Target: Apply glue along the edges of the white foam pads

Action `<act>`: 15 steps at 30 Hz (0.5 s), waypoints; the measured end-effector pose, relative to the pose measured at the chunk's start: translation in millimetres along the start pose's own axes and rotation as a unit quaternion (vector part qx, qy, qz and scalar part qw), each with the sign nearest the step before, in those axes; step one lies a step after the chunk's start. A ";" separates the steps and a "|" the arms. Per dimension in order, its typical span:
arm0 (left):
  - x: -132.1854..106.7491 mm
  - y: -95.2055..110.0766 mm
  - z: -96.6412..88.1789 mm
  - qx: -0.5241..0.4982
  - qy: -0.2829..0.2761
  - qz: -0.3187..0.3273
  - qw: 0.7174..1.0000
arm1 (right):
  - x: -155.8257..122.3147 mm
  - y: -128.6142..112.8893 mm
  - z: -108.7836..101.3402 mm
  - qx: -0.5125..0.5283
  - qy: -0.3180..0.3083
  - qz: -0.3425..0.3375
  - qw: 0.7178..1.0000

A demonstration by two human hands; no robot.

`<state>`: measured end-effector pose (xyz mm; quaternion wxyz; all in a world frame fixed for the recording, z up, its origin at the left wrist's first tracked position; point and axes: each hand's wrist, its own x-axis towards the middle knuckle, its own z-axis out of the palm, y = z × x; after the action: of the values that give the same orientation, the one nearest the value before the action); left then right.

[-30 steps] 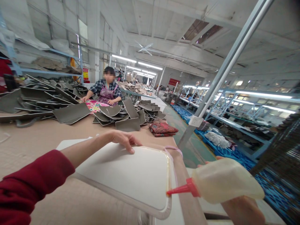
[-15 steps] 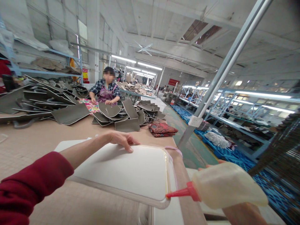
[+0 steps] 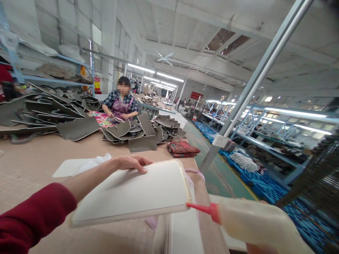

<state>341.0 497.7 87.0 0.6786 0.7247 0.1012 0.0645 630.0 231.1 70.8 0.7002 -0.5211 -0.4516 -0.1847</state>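
My left hand grips a white rounded-corner panel by its far edge, thumb on top and fingers hidden behind. The panel is tilted above the table. Along its right end runs a shiny yellowish line of glue. My right hand, mostly hidden, is closed around a translucent glue bottle. The bottle lies sideways, and its red nozzle touches the panel's near right corner.
Another white panel with a thin white sheet lies left on the brown table. Piles of grey-brown pieces and a folded red patterned cloth lie beyond. A co-worker sits across. A metal post stands right.
The held panel has turned, its left end swinging nearer and uncovering the other panel and white sheet. The nozzle stays at the corner, slightly higher in view; the bottle's base has dropped.
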 end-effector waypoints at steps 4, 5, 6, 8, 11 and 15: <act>1.9 -11.9 0.1 -0.021 0.014 0.014 1.000 | -9.0 -0.6 5.5 0.028 -0.001 -0.007 1.000; 2.4 -14.6 0.5 -0.025 0.016 0.018 0.999 | -10.7 -0.1 7.0 0.034 0.002 -0.008 0.999; 3.0 -17.1 1.3 -0.029 0.019 0.022 0.999 | -12.2 0.7 8.4 0.039 0.006 -0.008 0.999; 4.4 -21.9 3.4 -0.039 0.029 0.029 0.998 | -14.3 3.5 9.9 0.047 0.015 -0.004 0.999; 7.4 -28.5 8.0 -0.056 0.045 0.037 0.997 | -15.9 8.8 8.5 0.053 0.029 0.011 0.998; 11.2 -36.3 13.8 -0.082 0.055 0.046 0.994 | -18.0 10.5 4.1 0.059 0.056 0.046 0.996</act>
<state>352.9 489.1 49.4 0.7253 0.6658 0.0994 0.1440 626.4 235.1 50.3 0.7619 -0.4879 -0.3973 -0.1538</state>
